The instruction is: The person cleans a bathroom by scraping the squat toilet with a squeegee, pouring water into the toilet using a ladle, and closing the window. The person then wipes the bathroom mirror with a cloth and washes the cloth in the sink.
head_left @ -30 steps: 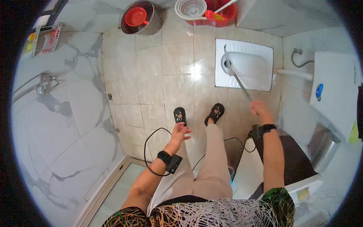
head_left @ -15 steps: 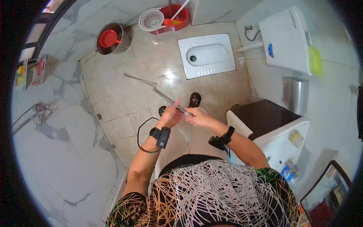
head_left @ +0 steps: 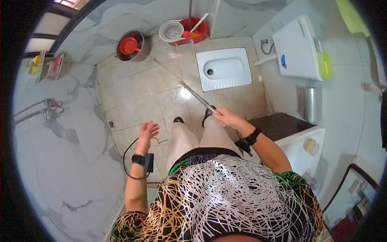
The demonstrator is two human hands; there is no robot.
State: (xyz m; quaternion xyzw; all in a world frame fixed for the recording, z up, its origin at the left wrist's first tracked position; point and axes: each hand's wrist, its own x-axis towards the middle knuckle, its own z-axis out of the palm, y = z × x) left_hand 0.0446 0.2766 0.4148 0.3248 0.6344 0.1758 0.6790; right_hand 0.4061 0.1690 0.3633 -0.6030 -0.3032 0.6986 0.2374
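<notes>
My right hand (head_left: pixel 230 119) is closed round the near end of a long grey pole (head_left: pixel 195 96), held out in front of my legs and slanting up to the left. A thin, blurred straight part (head_left: pixel 167 69) extends from its far end over the floor; its exact kind cannot be made out. My left hand (head_left: pixel 148 131) is off the pole, out to the left above the tiles, with its fingers apart and nothing in it. A black strapped device with a looped cable sits on the left wrist, and another strap is on the right wrist.
A white squat toilet (head_left: pixel 223 68) is set in the tiled floor ahead. At the back wall stand a metal bucket (head_left: pixel 142 51) with a red dipper (head_left: pixel 128 45) and a red basin (head_left: pixel 200 37). A cistern (head_left: pixel 296 50) and sink (head_left: pixel 300 151) are at right; a shower tap (head_left: pixel 51 109) is at left.
My left hand has let go of the pole and moved left, its fingers opening. The right hand still holds the pole and has shifted to the right.
</notes>
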